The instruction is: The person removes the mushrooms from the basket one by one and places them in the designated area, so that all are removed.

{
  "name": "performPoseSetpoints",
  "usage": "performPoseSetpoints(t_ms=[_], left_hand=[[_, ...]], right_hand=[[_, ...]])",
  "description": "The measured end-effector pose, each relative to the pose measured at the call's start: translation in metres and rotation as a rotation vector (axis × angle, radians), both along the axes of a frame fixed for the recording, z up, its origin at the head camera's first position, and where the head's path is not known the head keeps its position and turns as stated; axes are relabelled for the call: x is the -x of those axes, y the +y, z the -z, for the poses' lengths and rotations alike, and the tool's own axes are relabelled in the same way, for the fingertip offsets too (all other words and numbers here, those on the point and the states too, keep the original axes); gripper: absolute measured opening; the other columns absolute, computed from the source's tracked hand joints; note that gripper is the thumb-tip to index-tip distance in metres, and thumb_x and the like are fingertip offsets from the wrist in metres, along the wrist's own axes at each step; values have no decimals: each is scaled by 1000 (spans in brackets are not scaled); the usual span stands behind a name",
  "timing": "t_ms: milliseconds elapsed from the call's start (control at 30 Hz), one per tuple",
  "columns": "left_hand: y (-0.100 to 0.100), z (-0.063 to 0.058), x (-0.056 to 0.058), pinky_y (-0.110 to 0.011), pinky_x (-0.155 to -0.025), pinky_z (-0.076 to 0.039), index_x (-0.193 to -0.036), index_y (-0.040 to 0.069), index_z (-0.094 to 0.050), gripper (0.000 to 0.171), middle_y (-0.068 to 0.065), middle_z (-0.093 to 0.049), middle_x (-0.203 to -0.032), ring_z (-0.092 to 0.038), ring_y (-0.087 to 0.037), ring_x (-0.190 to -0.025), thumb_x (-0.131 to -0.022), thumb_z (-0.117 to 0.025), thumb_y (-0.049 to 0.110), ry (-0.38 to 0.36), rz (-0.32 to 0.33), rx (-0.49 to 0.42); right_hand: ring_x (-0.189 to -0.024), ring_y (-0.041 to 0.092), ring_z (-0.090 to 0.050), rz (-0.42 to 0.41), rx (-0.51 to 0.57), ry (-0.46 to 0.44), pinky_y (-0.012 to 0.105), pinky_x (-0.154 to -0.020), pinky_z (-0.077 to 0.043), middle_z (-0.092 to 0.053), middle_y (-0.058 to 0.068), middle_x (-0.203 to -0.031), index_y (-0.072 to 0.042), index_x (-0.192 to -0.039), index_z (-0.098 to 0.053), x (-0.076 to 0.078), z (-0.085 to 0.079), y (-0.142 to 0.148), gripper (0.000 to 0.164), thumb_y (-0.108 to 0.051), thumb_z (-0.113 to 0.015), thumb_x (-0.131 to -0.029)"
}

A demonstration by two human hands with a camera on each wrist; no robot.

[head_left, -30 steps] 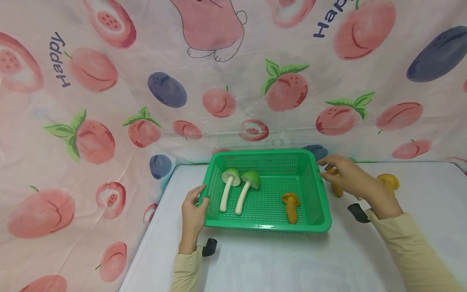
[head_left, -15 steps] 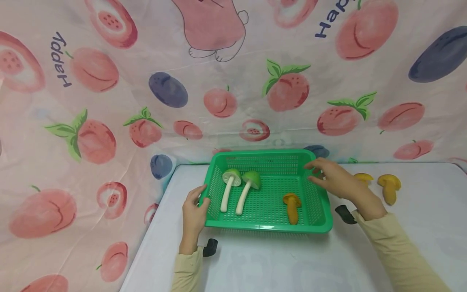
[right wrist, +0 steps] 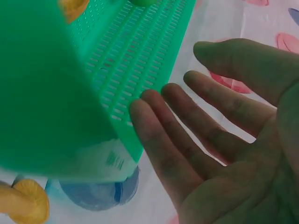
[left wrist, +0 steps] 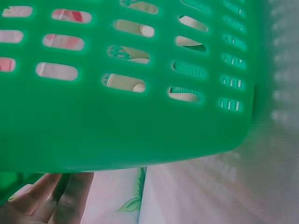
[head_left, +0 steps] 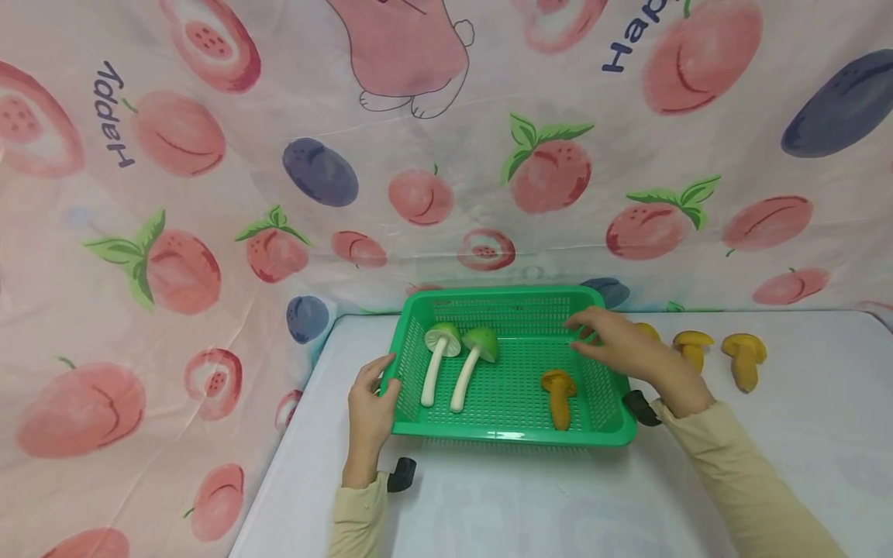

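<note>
A green plastic basket (head_left: 516,435) stands on the white table. My left hand (head_left: 372,403) grips its left rim, and in the left wrist view some fingers (left wrist: 74,198) show beside the basket wall. Above the basket's right end is my right hand (head_left: 621,345), holding nothing; its fingers are loosely bent and spread in the right wrist view. Two toy mushrooms with green caps, one with a white stalk (head_left: 432,380) and the other with a similar stalk (head_left: 463,384), lie on the left inside. Near the inner right front lies a yellow-brown mushroom (head_left: 560,403).
To the right of the basket, a yellow mushroom (head_left: 693,349) and another yellow mushroom (head_left: 745,363) lie on the table (head_left: 788,449). A third yellow cap (head_left: 646,331) shows partly behind my right hand. A fruit-print cloth (head_left: 446,209) hangs behind the table.
My right hand has moved left, from beside the yellow mushrooms to above the basket's right end, uncovering those mushrooms. The left hand and the basket have stayed in place.
</note>
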State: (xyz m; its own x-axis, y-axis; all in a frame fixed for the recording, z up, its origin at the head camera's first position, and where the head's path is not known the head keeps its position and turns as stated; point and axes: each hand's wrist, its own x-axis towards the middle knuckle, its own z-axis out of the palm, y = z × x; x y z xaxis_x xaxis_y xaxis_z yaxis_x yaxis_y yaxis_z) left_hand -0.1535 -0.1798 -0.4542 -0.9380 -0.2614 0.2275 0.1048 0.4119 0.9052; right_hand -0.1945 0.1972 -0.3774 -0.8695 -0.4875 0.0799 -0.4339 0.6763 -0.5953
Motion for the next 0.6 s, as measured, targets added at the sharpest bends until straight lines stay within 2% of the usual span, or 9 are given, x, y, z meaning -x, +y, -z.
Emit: performPoseSetpoints(t_ms=[333, 600], left_hand=[[3, 0, 2, -44, -86, -52, -131, 9, -65, 42, -9, -59, -136, -63, -27, -100, -91, -56, 0, 3, 1, -2], [1, 1, 0, -47, -91, -50, -130, 11, -66, 42, -7, -59, -135, -62, -28, -106, -91, -57, 1, 5, -10, 13]], right_hand=[[-99, 32, -63, -31, -38, -45, 40, -81, -56, -62, 23, -119, 8, -123, -61, 4, 0, -12, 33, -6, -64, -94], [-98, 31, -65, -77, -75, -79, 40, -81, -55, -64, 21, -117, 6, -121, -63, 9, 5, -24, 30, -7, -65, -94]])
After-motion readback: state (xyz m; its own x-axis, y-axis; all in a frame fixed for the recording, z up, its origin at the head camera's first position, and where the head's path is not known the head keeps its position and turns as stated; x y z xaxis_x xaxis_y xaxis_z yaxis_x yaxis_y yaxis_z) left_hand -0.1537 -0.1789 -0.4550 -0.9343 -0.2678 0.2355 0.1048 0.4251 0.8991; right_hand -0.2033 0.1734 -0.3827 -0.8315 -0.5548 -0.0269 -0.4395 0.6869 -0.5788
